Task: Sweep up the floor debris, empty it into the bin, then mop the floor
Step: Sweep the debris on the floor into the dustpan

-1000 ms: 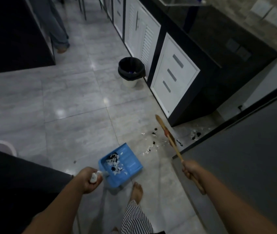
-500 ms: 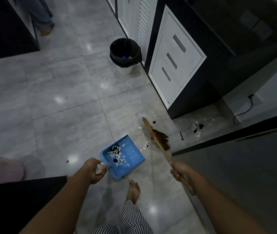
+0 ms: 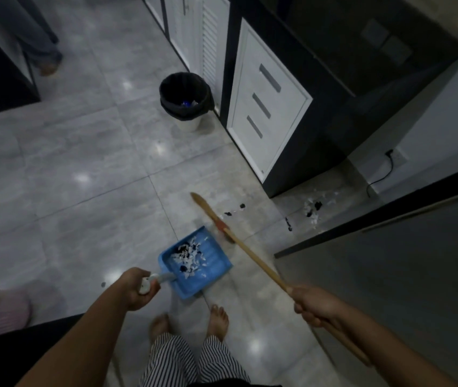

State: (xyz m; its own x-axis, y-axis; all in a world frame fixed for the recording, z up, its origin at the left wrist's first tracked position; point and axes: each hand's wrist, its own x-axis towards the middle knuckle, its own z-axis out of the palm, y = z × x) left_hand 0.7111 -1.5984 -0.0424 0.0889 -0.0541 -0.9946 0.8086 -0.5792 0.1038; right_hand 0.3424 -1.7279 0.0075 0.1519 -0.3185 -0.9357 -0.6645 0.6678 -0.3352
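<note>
Lower centre: left hand (image 3: 135, 289) wrapped round dustpan (image 3: 211, 268) handle, right hand (image 3: 314, 305) fisted round broom (image 3: 250, 255). Risk: dustpan tips, scraps (image 3: 191, 255) spill (2 debris patches (image 3: 313, 212) unswept, mid-right).

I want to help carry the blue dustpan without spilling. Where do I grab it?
Grip the pale handle at the back of the blue dustpan, coming from the near-left, where the left hand holds it. Its open lip faces away, so keep it level.
</note>
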